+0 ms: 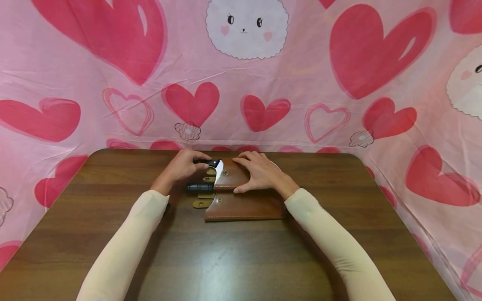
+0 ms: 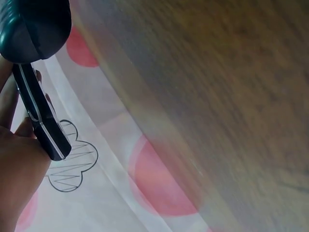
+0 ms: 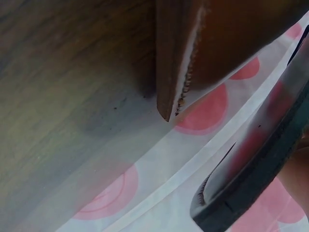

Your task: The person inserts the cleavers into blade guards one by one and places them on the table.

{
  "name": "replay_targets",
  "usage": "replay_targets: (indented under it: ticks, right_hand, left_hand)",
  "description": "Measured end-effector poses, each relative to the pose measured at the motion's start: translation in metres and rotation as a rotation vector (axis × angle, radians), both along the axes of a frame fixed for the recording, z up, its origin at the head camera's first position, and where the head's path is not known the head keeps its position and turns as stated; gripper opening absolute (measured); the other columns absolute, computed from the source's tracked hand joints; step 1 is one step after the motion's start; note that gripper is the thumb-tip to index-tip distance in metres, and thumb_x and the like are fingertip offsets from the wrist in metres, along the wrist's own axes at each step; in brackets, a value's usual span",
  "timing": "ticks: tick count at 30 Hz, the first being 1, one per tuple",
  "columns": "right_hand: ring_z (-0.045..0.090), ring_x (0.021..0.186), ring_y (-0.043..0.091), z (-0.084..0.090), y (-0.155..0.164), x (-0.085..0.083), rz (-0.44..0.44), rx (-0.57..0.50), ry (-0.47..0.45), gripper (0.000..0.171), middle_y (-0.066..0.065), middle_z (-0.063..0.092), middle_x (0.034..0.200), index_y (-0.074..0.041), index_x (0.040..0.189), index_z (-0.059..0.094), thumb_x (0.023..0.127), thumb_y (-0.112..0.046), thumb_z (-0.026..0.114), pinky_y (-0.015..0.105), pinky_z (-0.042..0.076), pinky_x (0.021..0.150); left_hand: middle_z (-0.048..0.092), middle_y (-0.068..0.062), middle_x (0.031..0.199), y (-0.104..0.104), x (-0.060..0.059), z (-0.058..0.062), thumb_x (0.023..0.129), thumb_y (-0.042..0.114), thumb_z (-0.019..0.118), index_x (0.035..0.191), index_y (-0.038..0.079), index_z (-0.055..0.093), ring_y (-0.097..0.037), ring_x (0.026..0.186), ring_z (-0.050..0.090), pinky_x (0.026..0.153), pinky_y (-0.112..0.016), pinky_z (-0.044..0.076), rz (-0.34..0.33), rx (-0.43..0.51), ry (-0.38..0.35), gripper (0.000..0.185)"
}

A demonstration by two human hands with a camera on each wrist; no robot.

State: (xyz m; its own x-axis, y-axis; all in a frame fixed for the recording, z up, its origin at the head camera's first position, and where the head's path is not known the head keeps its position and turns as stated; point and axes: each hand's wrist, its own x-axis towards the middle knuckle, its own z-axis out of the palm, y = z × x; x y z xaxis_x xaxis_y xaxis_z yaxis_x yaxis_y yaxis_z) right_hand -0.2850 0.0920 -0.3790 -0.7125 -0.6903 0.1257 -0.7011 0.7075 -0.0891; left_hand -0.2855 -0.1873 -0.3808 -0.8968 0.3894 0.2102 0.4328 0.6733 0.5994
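Two brown leather sheaths lie side by side at the far middle of the wooden table. My left hand grips the black handle of a knife whose pale blade shows partly at the mouth of the far sheath. My right hand lies flat on that sheath and presses it down. The near sheath has a second black handle sticking out on its left. The left wrist view shows the gripped handle. The right wrist view shows a sheath edge and the shiny blade.
A pink cloth printed with red hearts and white faces hangs behind the table and runs down both sides. Tan snap straps lie beside the sheath mouths. The table's rounded far corners sit close to the cloth.
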Motion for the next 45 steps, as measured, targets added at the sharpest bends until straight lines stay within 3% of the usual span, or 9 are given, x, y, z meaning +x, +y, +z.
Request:
replay_targets:
  ticks: [8,14,21,32,45]
  right_hand:
    - [0.039,0.122,0.021,-0.004,0.002,-0.005,-0.011,-0.014,-0.018,0.102,-0.001,0.043,0.135,-0.024,0.140,0.042,0.059,-0.084,0.057,0.045,0.032,0.103]
    - [0.038,0.123,0.021,-0.009,0.000,-0.013,-0.026,-0.018,-0.050,0.102,-0.001,0.042,0.137,-0.025,0.140,0.041,0.059,-0.084,0.057,0.046,0.032,0.104]
    - [0.036,0.126,0.021,-0.009,-0.005,-0.022,-0.046,0.000,-0.069,0.102,-0.001,0.040,0.139,-0.026,0.142,0.039,0.059,-0.084,0.056,0.048,0.030,0.107]
    - [0.036,0.128,0.022,-0.009,-0.009,-0.028,-0.068,0.042,-0.097,0.102,-0.001,0.040,0.140,-0.026,0.142,0.039,0.059,-0.083,0.059,0.047,0.030,0.107]
    - [0.037,0.128,0.021,-0.017,-0.012,-0.038,-0.081,0.008,-0.152,0.100,-0.001,0.040,0.140,-0.027,0.141,0.039,0.059,-0.081,0.061,0.049,0.031,0.107]
  left_hand:
    - [0.071,-0.002,0.092,0.003,-0.005,-0.001,0.083,0.017,0.071,0.104,0.014,0.072,-0.018,0.074,0.052,0.070,-0.032,0.044,0.003,-0.004,-0.022,0.022]
    - [0.071,-0.005,0.101,0.005,-0.010,0.000,0.083,0.016,0.070,0.105,0.012,0.072,-0.020,0.089,0.058,0.084,-0.039,0.047,0.026,-0.016,-0.043,0.022]
    - [0.070,-0.010,0.105,0.004,-0.021,-0.002,0.083,0.012,0.070,0.105,0.007,0.071,-0.022,0.099,0.061,0.091,-0.042,0.046,0.042,0.013,-0.063,0.023]
    - [0.071,-0.013,0.100,0.002,-0.032,-0.011,0.080,0.008,0.071,0.101,0.002,0.072,-0.022,0.093,0.061,0.082,-0.036,0.047,0.004,0.036,-0.043,0.022]
    - [0.071,-0.012,0.102,0.000,-0.039,-0.016,0.081,0.008,0.071,0.102,0.003,0.072,-0.019,0.089,0.059,0.080,-0.033,0.046,0.034,0.026,-0.093,0.022]
